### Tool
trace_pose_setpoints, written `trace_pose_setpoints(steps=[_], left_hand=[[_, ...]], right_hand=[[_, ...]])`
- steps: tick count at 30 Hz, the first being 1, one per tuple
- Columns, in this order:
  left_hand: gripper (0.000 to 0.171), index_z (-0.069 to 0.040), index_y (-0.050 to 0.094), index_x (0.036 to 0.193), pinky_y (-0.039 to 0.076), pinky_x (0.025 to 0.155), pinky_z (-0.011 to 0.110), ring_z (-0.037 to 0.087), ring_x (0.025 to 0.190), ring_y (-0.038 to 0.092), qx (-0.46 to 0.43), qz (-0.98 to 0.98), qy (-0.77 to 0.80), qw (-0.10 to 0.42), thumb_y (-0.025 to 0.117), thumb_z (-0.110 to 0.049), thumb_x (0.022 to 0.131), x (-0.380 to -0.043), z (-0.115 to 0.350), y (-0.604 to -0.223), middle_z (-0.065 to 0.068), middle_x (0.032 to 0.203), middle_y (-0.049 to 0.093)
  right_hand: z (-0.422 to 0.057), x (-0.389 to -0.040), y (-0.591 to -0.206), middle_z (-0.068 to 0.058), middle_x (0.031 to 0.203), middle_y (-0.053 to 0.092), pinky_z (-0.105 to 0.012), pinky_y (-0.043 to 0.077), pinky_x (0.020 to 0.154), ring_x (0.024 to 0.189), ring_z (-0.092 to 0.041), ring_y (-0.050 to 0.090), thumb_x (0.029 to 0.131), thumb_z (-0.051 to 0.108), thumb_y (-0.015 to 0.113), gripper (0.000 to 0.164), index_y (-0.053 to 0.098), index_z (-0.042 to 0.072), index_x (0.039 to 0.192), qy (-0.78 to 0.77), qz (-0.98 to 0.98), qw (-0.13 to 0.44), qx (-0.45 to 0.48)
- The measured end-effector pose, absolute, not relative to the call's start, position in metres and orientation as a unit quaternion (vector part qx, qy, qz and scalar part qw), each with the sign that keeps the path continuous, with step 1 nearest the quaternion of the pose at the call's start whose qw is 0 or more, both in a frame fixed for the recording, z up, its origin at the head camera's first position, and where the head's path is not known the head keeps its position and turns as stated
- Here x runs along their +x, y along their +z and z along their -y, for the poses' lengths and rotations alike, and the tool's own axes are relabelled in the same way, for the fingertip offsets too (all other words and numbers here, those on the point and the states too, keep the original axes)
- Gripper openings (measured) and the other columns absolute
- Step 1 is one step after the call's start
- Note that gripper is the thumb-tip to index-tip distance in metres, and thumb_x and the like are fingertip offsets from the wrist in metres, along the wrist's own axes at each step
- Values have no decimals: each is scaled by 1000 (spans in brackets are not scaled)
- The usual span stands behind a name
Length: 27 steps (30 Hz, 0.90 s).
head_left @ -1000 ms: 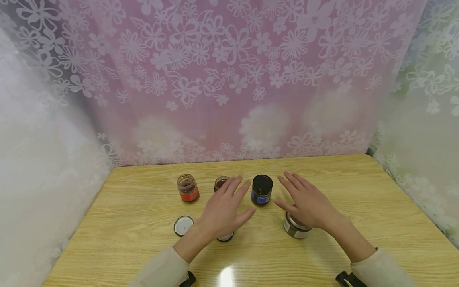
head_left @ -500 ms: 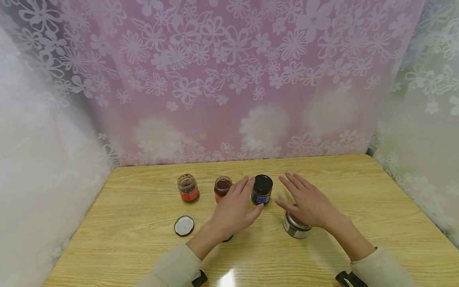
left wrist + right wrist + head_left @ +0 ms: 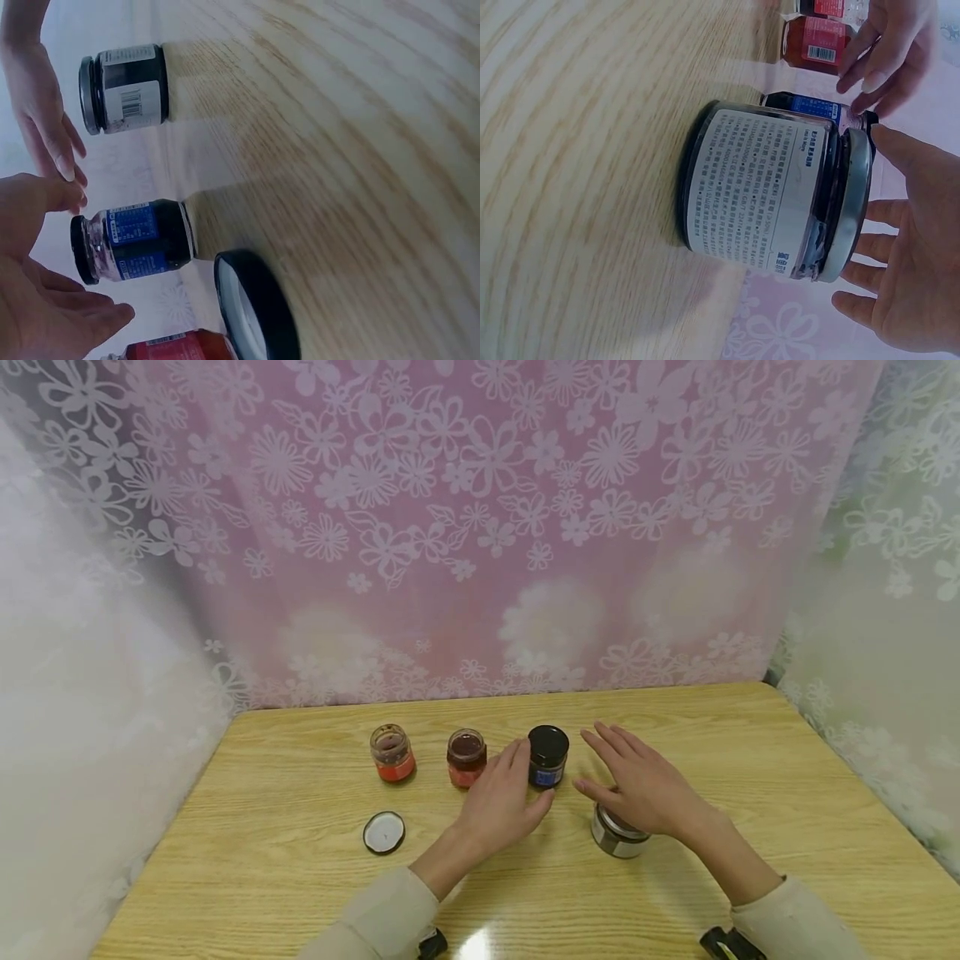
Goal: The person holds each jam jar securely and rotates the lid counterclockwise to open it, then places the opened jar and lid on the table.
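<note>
A small jar with a black lid and a blue label (image 3: 547, 768) stands upright on the table. My left hand (image 3: 495, 806) is at its left side, thumb and fingers spread at lid height. In the left wrist view, the blue-labelled jar (image 3: 139, 238) shows just past the thumb and fingers. My right hand (image 3: 641, 785) hovers with fairly straight fingers above a wider silver-lidded jar (image 3: 618, 837). The right wrist view shows the large white label of that wider jar (image 3: 757, 191), its lid close to the fingers of my right hand (image 3: 922, 255).
Two lidless red-labelled jars stand to the left, the far-left jar (image 3: 393, 762) and the nearer jar (image 3: 466, 762). An upturned lid with white lining (image 3: 384, 832) lies in front of them. Another upturned lid (image 3: 256, 307) shows in the left wrist view. Floral curtains (image 3: 480, 568) back the table.
My left hand has moved right, from over the middle red-labelled jar to the side of the blue-labelled jar. That red-labelled jar shows more now. My right hand has stayed about in place.
</note>
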<state>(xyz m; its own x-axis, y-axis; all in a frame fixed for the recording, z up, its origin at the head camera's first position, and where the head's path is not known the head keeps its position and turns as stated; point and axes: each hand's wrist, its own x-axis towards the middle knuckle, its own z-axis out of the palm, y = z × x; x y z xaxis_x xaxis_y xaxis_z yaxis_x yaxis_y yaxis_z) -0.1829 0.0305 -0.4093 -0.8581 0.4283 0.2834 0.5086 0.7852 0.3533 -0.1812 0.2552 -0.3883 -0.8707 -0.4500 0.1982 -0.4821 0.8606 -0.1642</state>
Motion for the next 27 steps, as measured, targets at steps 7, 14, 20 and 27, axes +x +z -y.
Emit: trace_pose_setpoints(steps=[7, 14, 20, 27], left_hand=[[76, 7, 32, 143, 43, 96, 44, 35, 121, 50, -209, 940, -268, 37, 63, -39, 91, -189, -34, -415, 21, 138, 44], [75, 7, 33, 142, 45, 93, 44, 33, 117, 52, -211, 923, -322, -3, 65, -36, 91, -200, -37, -425, 21, 132, 48], [74, 3, 36, 140, 46, 91, 44, 28, 114, 54, -193, 899, -391, -31, 72, -34, 86, -213, -41, -432, 15, 125, 53], [94, 5, 27, 146, 43, 95, 46, 31, 116, 53, -133, 867, -475, -69, 81, -30, 77, -226, -47, -439, 18, 129, 52]], right_hand=[[-254, -182, -388, -21, 148, 32, -55, 30, 104, 134, -41, 30, 96, 49, 51, 70, 36, 4, 146, 105, 961, 73, 245], [-253, -183, -388, -22, 148, 33, -57, 30, 103, 134, -42, 30, 95, 49, 52, 70, 36, 4, 146, 112, 961, 63, 244], [-253, -184, -389, -23, 148, 32, -57, 30, 103, 134, -42, 29, 95, 50, 51, 71, 35, 3, 147, 111, 962, 52, 245], [-253, -186, -388, -24, 148, 32, -57, 31, 102, 133, -43, 31, 96, 49, 51, 71, 36, 2, 146, 107, 963, 45, 245]])
